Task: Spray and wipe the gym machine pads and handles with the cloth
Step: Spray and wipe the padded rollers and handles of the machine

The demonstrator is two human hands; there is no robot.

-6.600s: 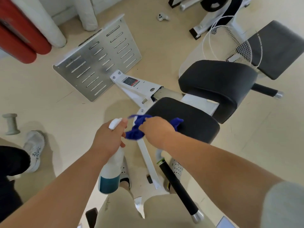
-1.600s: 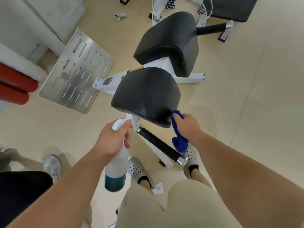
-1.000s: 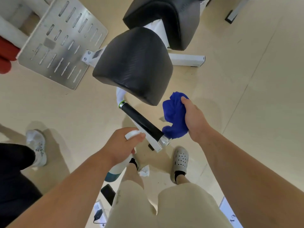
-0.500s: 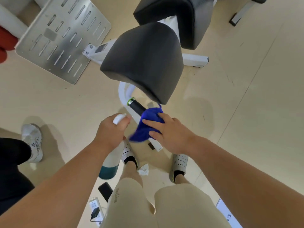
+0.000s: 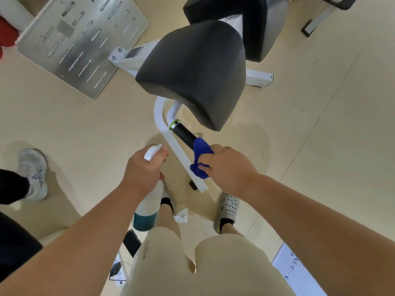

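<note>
At frame centre, our right hand (image 5: 229,168) clamps a blue cloth (image 5: 200,153) around the black handle (image 5: 184,134) below the dark pad (image 5: 193,67). Our left hand (image 5: 143,169), just left, grips a white spray bottle (image 5: 148,207) pointing down.

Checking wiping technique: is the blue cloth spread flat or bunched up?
Bunched. The blue cloth is wadded in the right hand, pressed around the black handle.
</note>
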